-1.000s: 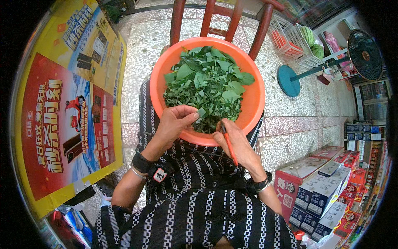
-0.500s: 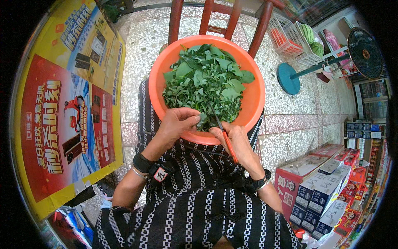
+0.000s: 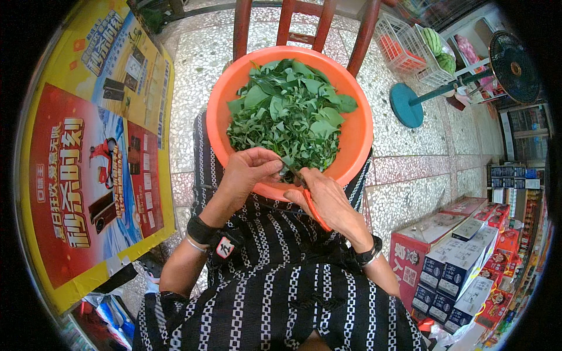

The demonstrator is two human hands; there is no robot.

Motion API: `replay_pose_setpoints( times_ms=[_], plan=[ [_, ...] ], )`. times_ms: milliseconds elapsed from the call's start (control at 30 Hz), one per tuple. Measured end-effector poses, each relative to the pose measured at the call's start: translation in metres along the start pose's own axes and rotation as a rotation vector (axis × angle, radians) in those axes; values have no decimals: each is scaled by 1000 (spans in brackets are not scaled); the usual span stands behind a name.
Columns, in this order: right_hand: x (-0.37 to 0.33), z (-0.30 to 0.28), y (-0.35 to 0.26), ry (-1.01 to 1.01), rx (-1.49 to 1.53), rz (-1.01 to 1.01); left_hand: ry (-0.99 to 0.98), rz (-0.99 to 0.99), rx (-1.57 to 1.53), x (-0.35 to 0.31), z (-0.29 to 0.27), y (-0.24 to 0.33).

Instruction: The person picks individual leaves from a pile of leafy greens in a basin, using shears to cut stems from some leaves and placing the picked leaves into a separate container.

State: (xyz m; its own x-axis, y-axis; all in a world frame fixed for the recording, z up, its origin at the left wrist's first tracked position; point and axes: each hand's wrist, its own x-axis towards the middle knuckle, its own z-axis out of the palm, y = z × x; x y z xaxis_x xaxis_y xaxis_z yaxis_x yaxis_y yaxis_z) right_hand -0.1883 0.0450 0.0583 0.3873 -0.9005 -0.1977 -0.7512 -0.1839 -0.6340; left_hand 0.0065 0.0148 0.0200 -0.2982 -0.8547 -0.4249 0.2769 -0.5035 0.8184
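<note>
An orange basin rests on my lap, holding a heap of green leaves, many cut into strips and some whole toward the far and right sides. Over its near rim, my left hand pinches a small bunch of leaves between thumb and fingers. Close beside it, my right hand is closed round scissors with orange handles. The blades point toward the leaves at my left fingertips and are partly hidden by my fingers.
A dark red wooden chair stands just beyond the basin. At right are a fan with a green base, a white crate with watermelons, and stacked boxes. A poster-covered panel flanks my left side.
My right hand has turned and moved slightly left, bringing the scissors closer to my left fingertips. The blades, visible over the leaves before, are now mostly covered. My left hand has barely moved.
</note>
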Motion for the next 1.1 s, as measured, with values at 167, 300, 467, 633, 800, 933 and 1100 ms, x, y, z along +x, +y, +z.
replay_pose_setpoints(
  times_ms=[167,300,467,633,800,933,1100],
  plan=[
    [2,-1,-1,-30,191,114,13,-58,4,-1,4,-2],
    [-1,-2,2,19,225,195,74,5,-75,0,3,-7],
    [0,4,3,113,155,-17,193,8,-181,2,-3,-8],
    [-1,5,3,15,43,-29,178,20,-99,0,1,-9],
    [1,2,0,-36,102,71,121,72,-110,-3,13,-15],
    [3,-2,-3,-66,148,194,104,42,-122,-4,13,-15],
    [0,-6,-3,12,267,224,86,23,-184,-3,11,-14]
  ],
)
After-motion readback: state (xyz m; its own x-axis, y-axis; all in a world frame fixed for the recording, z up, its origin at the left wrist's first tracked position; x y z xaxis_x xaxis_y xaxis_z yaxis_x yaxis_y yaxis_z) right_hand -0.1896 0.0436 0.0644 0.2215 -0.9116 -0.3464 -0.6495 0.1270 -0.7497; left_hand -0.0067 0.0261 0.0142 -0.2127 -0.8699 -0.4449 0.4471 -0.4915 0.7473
